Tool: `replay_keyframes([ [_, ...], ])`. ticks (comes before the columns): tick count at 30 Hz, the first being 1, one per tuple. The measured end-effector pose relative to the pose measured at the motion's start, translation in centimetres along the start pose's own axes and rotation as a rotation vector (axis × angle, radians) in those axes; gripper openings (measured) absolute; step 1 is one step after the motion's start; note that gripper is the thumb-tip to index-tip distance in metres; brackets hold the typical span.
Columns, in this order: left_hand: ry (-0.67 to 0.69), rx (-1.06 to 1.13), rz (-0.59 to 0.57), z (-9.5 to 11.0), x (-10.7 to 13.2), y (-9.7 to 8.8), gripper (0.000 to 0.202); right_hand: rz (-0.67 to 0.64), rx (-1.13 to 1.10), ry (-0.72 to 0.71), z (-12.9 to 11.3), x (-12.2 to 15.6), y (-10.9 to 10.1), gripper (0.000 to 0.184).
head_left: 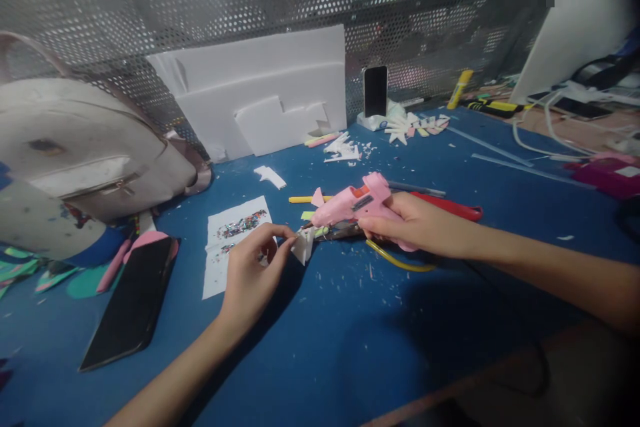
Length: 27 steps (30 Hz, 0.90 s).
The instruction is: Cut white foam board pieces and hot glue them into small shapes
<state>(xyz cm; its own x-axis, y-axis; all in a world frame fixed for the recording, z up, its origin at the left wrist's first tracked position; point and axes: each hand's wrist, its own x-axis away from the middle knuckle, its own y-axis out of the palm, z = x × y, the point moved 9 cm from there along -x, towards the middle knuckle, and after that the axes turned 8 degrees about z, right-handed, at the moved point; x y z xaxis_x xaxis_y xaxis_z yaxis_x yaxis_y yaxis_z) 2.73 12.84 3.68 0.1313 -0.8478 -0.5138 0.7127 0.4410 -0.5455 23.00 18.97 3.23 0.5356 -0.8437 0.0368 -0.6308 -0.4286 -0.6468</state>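
My right hand [410, 220] is wrapped round the grip of a pink hot glue gun [345, 205], its nozzle pointing left. Just below that nozzle, my left hand [257, 263] pinches a small white piece [303, 245], perhaps foam or card, between thumb and fingertips. Nozzle and piece look very close; whether they touch I cannot tell. Left of this lies a white sheet of paper [213, 277] with multicoloured glitter-like bits on it. Behind the glue gun are a yellow stick [300, 199] and a red-handled tool [450, 208], partly covered.
White foam boards [295, 90] lean on the perforated metal panel. A standing phone [375, 91], white scraps [344, 149] and a yellow marker [459, 89] sit toward the back. At left are a pale backpack [95, 127] and a dark phone [131, 300]; cables [550, 117] lie right.
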Motion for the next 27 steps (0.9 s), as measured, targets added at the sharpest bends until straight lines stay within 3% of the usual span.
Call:
replay_keyframes([
  [9,-0.013,-0.003,0.007,-0.3,0.0,-0.1,0.007,-0.027,-0.080,0.013,-0.4,0.6,0.4,0.038],
  [18,0.011,-0.011,0.007,-0.1,0.0,-0.1,0.008,-0.043,-0.102,0.064,0.1,0.6,1.0,0.040],
  [27,0.180,-0.071,0.004,1.6,0.1,-0.5,0.009,-0.063,-0.249,0.000,1.0,0.2,0.5,0.039],
])
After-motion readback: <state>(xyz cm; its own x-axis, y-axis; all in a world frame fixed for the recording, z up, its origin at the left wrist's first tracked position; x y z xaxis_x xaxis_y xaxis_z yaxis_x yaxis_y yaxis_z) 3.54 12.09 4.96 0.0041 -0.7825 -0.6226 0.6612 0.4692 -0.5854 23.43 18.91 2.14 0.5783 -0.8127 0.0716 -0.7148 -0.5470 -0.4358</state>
